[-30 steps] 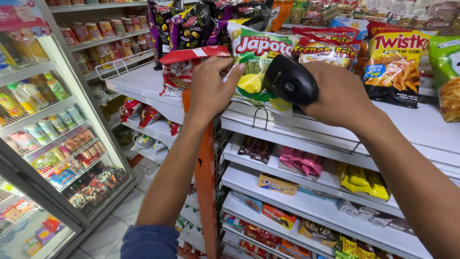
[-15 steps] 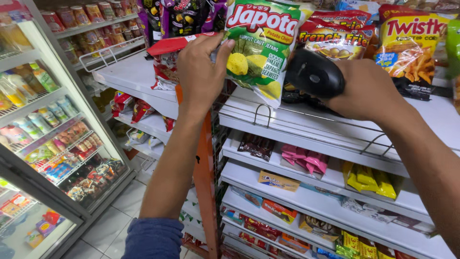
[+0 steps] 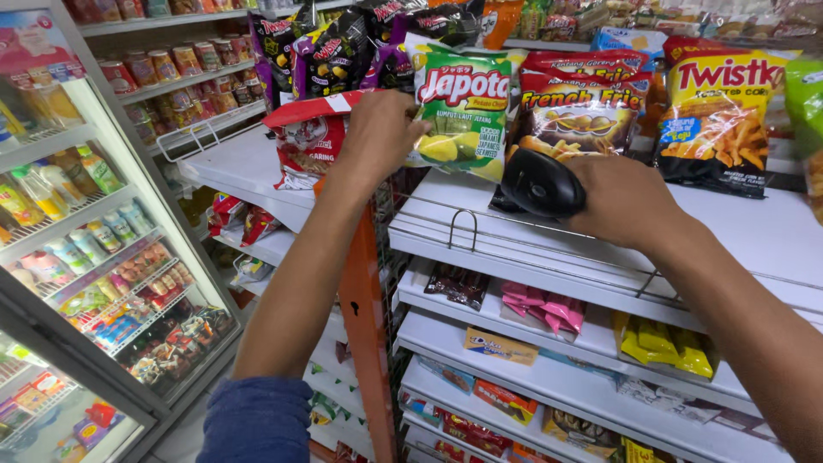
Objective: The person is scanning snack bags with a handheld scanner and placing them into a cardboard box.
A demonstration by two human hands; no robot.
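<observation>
The left hand [image 3: 381, 137] is up at the top shelf [image 3: 754, 231]. Its grip is shut on the left edge of a green & white chip bag [image 3: 461, 107], w/ fingers curled round the side. The bag stands up at the far part of the shelf, just right of a red snack bag [image 3: 307, 141] & just left of a dark red fries bag [image 3: 579, 103].

The right hand [image 3: 630, 201] holds a black scanner [image 3: 540, 182]. Its grip wraps tight round the handle. The scanner head sits low, near the bottom of the fries bag, close to the green bag's right corner.

Further right stands a yellow & red corn snack bag [image 3: 716, 111]. Below are more white shelves w/ pink packs [image 3: 540, 309] & yellow packs [image 3: 664, 343]. An orange post [image 3: 369, 317] runs down btwn the shelf units. On the left is a glass fridge [image 3: 77, 249] full of drinks.
</observation>
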